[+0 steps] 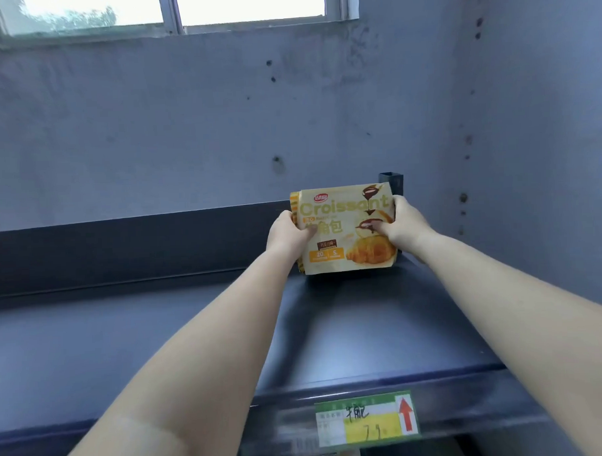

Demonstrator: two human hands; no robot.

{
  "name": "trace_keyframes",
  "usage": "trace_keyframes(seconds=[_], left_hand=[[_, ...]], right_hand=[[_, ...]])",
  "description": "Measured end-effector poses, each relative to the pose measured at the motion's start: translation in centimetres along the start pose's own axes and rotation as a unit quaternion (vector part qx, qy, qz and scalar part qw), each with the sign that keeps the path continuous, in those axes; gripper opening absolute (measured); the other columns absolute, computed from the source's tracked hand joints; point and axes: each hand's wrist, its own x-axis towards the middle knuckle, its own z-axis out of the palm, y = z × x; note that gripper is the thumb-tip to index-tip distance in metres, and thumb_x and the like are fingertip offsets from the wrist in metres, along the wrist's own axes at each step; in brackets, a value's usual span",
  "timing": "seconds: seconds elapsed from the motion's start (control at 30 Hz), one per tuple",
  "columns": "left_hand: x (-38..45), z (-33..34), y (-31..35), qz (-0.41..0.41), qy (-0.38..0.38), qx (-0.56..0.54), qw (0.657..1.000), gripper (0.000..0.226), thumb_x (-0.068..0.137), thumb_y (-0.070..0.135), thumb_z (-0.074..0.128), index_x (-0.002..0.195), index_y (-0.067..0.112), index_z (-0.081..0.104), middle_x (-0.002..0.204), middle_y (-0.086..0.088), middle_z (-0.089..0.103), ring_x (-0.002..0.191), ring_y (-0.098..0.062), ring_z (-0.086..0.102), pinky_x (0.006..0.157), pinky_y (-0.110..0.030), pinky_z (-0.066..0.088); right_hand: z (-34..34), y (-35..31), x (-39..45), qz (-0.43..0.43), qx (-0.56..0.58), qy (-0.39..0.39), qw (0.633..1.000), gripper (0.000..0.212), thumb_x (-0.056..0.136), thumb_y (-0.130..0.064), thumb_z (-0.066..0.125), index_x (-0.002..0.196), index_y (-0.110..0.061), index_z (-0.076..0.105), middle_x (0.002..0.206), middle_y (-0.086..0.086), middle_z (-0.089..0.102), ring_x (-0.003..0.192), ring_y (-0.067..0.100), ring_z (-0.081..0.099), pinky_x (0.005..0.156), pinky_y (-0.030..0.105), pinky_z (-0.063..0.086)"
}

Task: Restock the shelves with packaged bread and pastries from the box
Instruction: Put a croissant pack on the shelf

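1. Viewing the head camera, I see both bare arms stretched forward over a dark shelf (347,328), meeting at a yellow croissant pack (344,236).
2. I note that the croissant pack stands upright at the back right of the shelf board, its printed face towards me and its lower edge on or just above the board; I cannot tell whether it fully rests there.
3. I find the left hand (288,233) clasping the pack's left edge, thumb pressed on the front face, the other fingers hidden behind the pack.
4. I find the right hand (400,226) clasping the pack's right edge in the same way, thumb on the front near the printed croissant, the remaining fingers wrapped round the side.
5. A second yellow wrapper edge shows just behind the pack on its left; I cannot tell whether it is a separate item.
6. A dark upright post (392,182) rises just behind the pack's top right corner.
7. A green and yellow price tag (366,420) with a red arrow sits on the shelf's front lip.
8. A stained grey wall (187,129) backs the shelf, with a window (169,10) above.
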Motion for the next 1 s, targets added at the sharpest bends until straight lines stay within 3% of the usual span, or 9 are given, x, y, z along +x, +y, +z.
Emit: trace_keyframes(seconds=[0.27,0.47,0.57,0.67,0.73,0.8,0.87,1.0], left_hand=[[1.3,1.0,-0.6,-0.009,0.006,0.052,0.999,0.025,0.097,0.024,0.047,0.113,0.007,0.056,0.12,-0.012,0.063,0.109,-0.03,0.061,0.092,-0.047,0.051],[1.0,0.8,-0.2,-0.012,0.016,0.085,0.996,0.031,0.098,0.027,0.044,0.119,0.006,0.054,0.121,-0.01,0.061,0.109,-0.029,0.06,0.091,-0.043,0.052],[0.2,0.5,-0.3,-0.026,0.017,0.111,0.993,0.036,0.097,0.029,0.048,0.123,0.006,0.049,0.123,-0.009,0.058,0.109,-0.027,0.058,0.091,-0.045,0.052],[-0.8,0.0,-0.3,-0.026,0.025,0.135,0.99,0.044,0.095,0.029,0.051,0.132,0.006,0.043,0.13,-0.01,0.053,0.114,-0.027,0.055,0.094,-0.043,0.051],[-1.7,-0.8,-0.2,-0.011,0.037,0.154,0.987,0.05,0.095,0.029,0.053,0.137,0.006,0.039,0.136,-0.01,0.05,0.119,-0.027,0.053,0.096,-0.039,0.049],[-3.0,-2.0,-0.2,0.012,0.046,0.18,0.983,0.049,0.094,0.031,0.052,0.136,0.008,0.041,0.136,-0.008,0.05,0.119,-0.026,0.054,0.095,-0.036,0.047],[-4.6,-3.8,-0.1,0.041,0.063,0.203,0.976,0.041,0.094,0.032,0.051,0.129,0.012,0.048,0.129,-0.003,0.055,0.112,-0.023,0.057,0.092,-0.036,0.048],[-8.9,-9.0,-0.4,0.074,0.116,0.212,0.968,0.025,0.093,0.031,0.051,0.113,0.018,0.059,0.1,0.007,0.057,0.092,-0.015,0.056,0.08,-0.032,0.049]], right_hand=[[0.6,1.6,2.0,0.006,-0.033,-0.009,0.999,0.05,0.091,-0.017,0.058,0.134,-0.006,0.036,0.13,0.015,0.053,0.118,0.032,0.051,0.084,0.03,0.038],[0.5,1.3,2.1,0.01,-0.067,-0.034,0.997,0.06,0.085,-0.025,0.067,0.132,-0.007,0.035,0.131,0.013,0.053,0.119,0.032,0.051,0.094,0.038,0.042],[0.2,1.0,1.4,0.023,-0.092,-0.037,0.995,0.064,0.083,-0.027,0.069,0.131,-0.004,0.035,0.13,0.014,0.052,0.118,0.032,0.05,0.089,0.035,0.041],[0.1,0.7,0.4,0.038,-0.102,-0.019,0.994,0.066,0.083,-0.026,0.069,0.132,0.0,0.034,0.132,0.016,0.049,0.121,0.032,0.048,0.085,0.032,0.039],[0.0,0.0,-0.5,0.038,-0.094,0.033,0.994,0.068,0.081,-0.024,0.071,0.133,0.001,0.033,0.134,0.018,0.046,0.123,0.033,0.046,0.089,0.033,0.04],[0.1,-1.0,-1.6,0.012,-0.103,0.103,0.989,0.065,0.081,-0.023,0.07,0.131,0.002,0.036,0.136,0.019,0.042,0.125,0.036,0.043,0.098,0.038,0.039],[0.4,-2.4,-3.0,-0.042,-0.12,0.138,0.982,0.053,0.082,-0.02,0.064,0.127,0.001,0.043,0.133,0.019,0.044,0.123,0.036,0.042,0.096,0.039,0.039],[2.8,-6.8,-6.8,-0.153,-0.133,0.086,0.976,0.032,0.084,-0.022,0.06,0.113,-0.008,0.058,0.121,0.011,0.057,0.115,0.029,0.05,0.087,0.037,0.044]])
